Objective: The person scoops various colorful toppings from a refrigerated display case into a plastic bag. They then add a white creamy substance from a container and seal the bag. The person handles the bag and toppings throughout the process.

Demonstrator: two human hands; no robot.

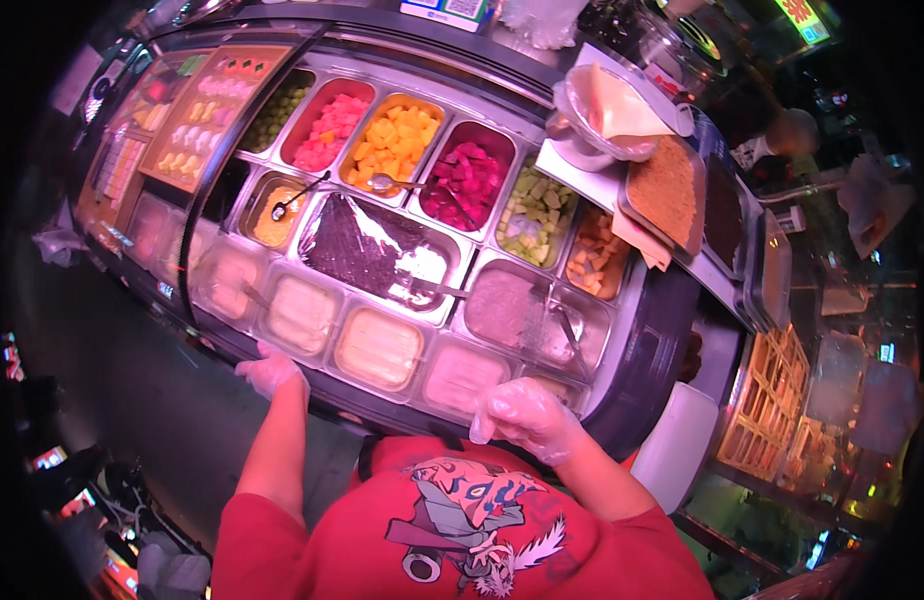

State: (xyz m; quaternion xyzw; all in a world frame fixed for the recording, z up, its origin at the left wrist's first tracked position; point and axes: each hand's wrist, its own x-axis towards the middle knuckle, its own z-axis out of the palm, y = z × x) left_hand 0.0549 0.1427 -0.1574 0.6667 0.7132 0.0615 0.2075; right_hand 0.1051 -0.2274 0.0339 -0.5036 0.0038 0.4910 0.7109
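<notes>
My left hand (272,373), in a clear plastic glove, is at the front edge of the refrigerated topping counter (657,352), fingers apart and with nothing visible in it. Close by is a lidded tub of pale cream (301,311). Also gloved, my right hand (526,420) is curled over the front edge beside a tub of pink cream (466,375); no object shows in it, though its palm is hidden. Between the hands is a tub of yellowish cream (378,347). Behind these, a steel pan under shiny film (357,251) holds something dark.
Pans of diced yellow fruit (398,139), magenta fruit (466,176) and green fruit (533,210) fill the back row. A spoon (387,181) rests across two pans. A tray of brown crumbs (666,191) and a plastic-lined bowl (593,124) stand at right.
</notes>
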